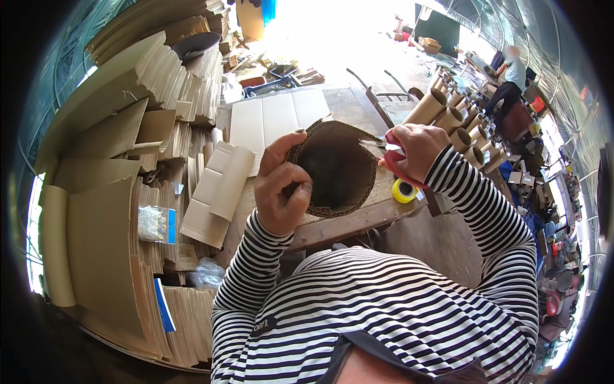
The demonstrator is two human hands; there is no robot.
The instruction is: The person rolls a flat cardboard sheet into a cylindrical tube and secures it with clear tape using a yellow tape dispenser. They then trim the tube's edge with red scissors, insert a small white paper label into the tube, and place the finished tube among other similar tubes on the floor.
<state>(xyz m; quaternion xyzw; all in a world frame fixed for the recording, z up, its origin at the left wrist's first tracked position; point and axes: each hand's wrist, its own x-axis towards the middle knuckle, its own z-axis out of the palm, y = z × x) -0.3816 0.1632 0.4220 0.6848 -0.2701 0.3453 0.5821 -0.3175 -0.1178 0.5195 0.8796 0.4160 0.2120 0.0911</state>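
Note:
My left hand (281,185) is closed on the left rim of a rolled corrugated cardboard tube (368,176), thumb and fingers gripping its wall. The tube's open mouth faces up toward me, and its inside is dark. At the tube's upper right rim, my right hand (419,150) is closed round red-handled scissors (404,171). The tips of the scissors are at the cardboard edge; whether they bite into it is too small to tell. Below the right hand, a roll of yellow tape (397,191) rests near the front edge of the wooden table (339,228).
Flat cardboard sheets (278,117) and a curled cardboard piece (224,185) lie left of the tube. Tall stacks of cardboard (105,237) stand at the left. Several finished-looking cardboard tubes (427,107) stand at the right, with another person (511,80) farther back.

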